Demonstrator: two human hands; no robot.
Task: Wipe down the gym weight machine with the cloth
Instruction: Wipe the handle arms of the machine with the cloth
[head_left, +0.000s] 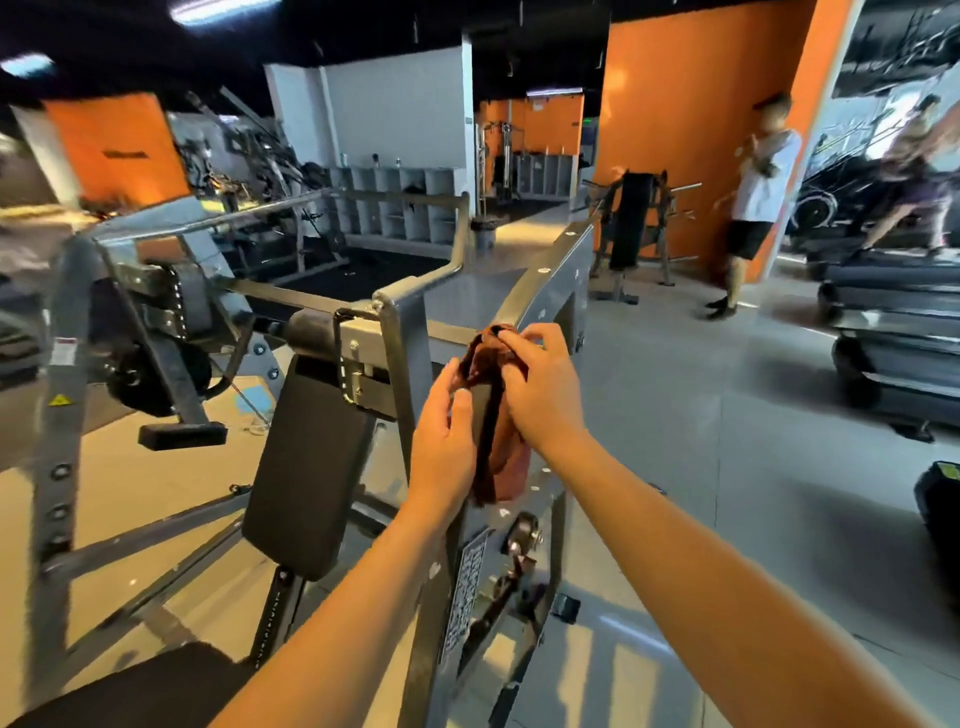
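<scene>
The grey steel weight machine (406, 338) is standing with its black back pad (311, 467) at left, the rust-brown cloth (508, 460) hanging against its slanted upright, the right hand (545, 397) pinching the bunched top with curled fingers and the left hand (441, 441) gripping the cloth's left edge.

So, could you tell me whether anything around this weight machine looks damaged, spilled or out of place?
Nothing stands out. The grey steel weight machine looks intact, its black padded backrest untorn. The rust-brown cloth is merely bunched between the left hand and right hand.
</scene>
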